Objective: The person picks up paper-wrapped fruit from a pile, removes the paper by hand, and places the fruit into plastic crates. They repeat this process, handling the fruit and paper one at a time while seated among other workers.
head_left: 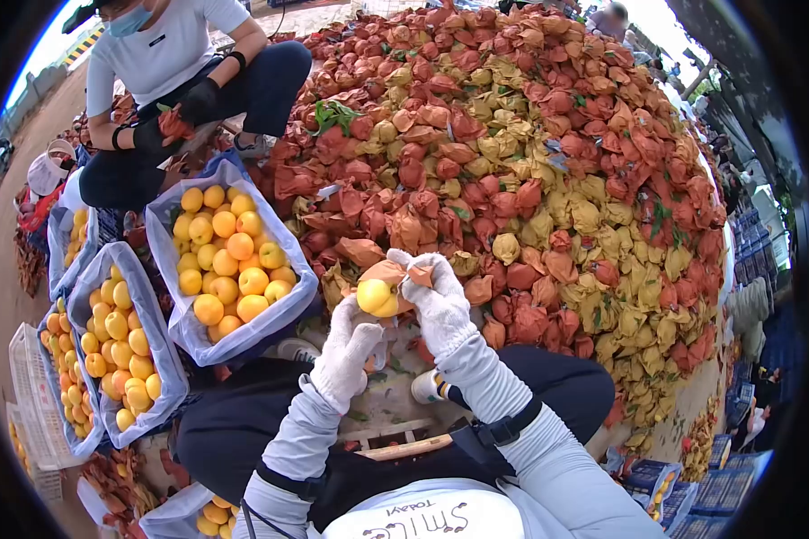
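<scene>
A yellow peach (377, 298) shows between my hands, partly out of its orange paper bag (413, 277). My left hand (345, 349), in a white glove, grips the peach from its lower left side. Above and to the right, my right hand (440, 304), also gloved, has its fingers closed on the crumpled paper. Some of the fruit is hidden behind the paper and my fingers. Just beyond my hands rises a large heap of bagged fruit (512, 180) in red-orange and yellow wrappers.
A lined crate (304, 301) of yellow-orange peaches stands at my left, with another crate (178, 395) beyond it. Farther left are stacked white crates (34, 395). A co-worker (175, 67) in black gloves crouches at upper left, holding a bagged fruit. Blue crates (719, 490) sit at lower right.
</scene>
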`<move>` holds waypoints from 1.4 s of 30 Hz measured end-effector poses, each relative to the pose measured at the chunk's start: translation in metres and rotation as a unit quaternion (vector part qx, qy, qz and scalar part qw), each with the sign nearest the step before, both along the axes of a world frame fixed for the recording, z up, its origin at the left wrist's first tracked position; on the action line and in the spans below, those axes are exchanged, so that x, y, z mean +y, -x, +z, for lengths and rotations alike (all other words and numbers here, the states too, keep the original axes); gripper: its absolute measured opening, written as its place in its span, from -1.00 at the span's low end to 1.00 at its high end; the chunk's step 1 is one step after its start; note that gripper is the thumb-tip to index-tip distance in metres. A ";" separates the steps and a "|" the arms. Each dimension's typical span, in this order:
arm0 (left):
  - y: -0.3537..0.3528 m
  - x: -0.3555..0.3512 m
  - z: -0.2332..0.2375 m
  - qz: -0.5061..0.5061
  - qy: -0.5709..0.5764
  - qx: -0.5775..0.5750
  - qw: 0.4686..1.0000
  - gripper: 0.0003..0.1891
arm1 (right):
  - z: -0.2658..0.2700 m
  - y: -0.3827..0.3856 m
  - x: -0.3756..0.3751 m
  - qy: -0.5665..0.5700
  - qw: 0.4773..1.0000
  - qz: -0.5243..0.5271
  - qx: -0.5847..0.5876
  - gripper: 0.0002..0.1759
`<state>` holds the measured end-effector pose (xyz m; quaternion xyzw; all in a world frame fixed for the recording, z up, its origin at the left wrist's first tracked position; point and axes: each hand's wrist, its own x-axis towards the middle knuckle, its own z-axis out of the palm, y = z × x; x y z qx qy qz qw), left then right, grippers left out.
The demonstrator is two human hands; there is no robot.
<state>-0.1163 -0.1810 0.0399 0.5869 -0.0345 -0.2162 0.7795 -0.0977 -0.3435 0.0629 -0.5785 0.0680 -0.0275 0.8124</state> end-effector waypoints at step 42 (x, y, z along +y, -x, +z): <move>0.003 0.481 -0.101 0.447 -0.459 -0.053 0.766 -0.04 | 0.038 -0.009 -0.122 0.723 0.615 0.177 0.260 -0.27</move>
